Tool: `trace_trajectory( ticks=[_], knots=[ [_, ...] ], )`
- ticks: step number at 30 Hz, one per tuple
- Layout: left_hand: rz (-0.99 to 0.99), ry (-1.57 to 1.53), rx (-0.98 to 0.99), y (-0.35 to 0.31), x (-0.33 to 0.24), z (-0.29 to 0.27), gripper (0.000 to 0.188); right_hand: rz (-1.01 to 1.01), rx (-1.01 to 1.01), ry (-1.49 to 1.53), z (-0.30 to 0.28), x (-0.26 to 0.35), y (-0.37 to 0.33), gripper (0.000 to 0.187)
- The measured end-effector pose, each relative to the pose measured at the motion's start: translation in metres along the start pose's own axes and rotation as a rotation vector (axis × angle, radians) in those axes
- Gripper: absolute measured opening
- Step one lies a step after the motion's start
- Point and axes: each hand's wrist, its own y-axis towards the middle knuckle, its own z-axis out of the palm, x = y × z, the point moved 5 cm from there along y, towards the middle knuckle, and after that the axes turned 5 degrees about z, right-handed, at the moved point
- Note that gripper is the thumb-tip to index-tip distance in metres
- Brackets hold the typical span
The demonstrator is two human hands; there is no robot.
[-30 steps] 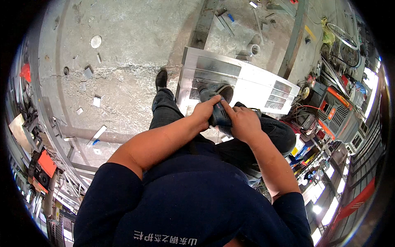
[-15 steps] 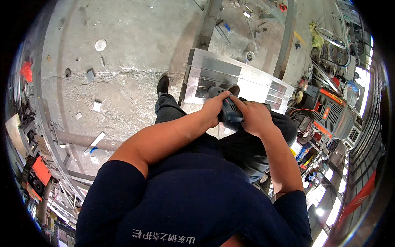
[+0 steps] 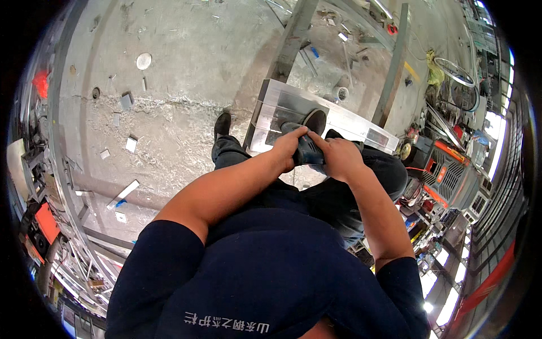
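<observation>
Both hands grip a dark blue-grey angle grinder [image 3: 308,153] in front of my knees. My left hand [image 3: 288,149] is wrapped round its near-left side; my right hand [image 3: 342,158] is closed on its right side. The grinder's round dark disc [image 3: 315,121] is tilted over the top of a shiny metal piece [image 3: 350,120], which looks like rectangular tubes laid side by side. Whether the disc touches the metal I cannot tell. Part of the grinder's body is hidden under my fingers.
Grey steel beams [image 3: 293,42] run away beyond the metal piece. An orange-and-grey machine [image 3: 446,172] with cables stands close on the right. Offcuts [image 3: 126,101] and a white disc [image 3: 144,61] lie on the concrete floor. My left shoe [image 3: 222,124] is beside the metal's left end.
The grinder has shifted away from me and slightly left over the metal, and more of its disc's face now shows. Both hands have kept hold of it. The whole view has shifted slightly.
</observation>
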Motion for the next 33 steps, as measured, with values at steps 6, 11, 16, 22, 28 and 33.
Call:
trace_trajectory(
  ticks=[6,11,16,22,28,33],
  knots=[
    [-0.076,-0.036,0.007,0.037,0.003,-0.001,0.032,0.012,0.134,-0.012,0.015,-0.023,0.034,0.081],
    [-0.077,-0.032,-0.092,0.060,-0.001,-0.011,0.030,-0.030,0.149,0.010,0.021,-0.032,0.054,0.085],
    [-0.075,-0.027,-0.125,0.071,-0.007,-0.009,0.028,-0.056,0.166,0.007,0.026,-0.044,0.069,0.082],
    [-0.075,-0.072,-0.120,0.076,-0.015,-0.003,0.026,-0.080,0.139,0.034,0.016,-0.052,0.081,0.070],
    [-0.163,-0.128,-0.130,0.085,-0.019,-0.010,0.027,-0.068,0.168,0.062,0.031,-0.056,0.084,0.073],
    [-0.203,-0.076,-0.254,0.084,-0.019,-0.007,0.027,-0.129,0.179,0.047,0.035,-0.058,0.087,0.071]
  ],
)
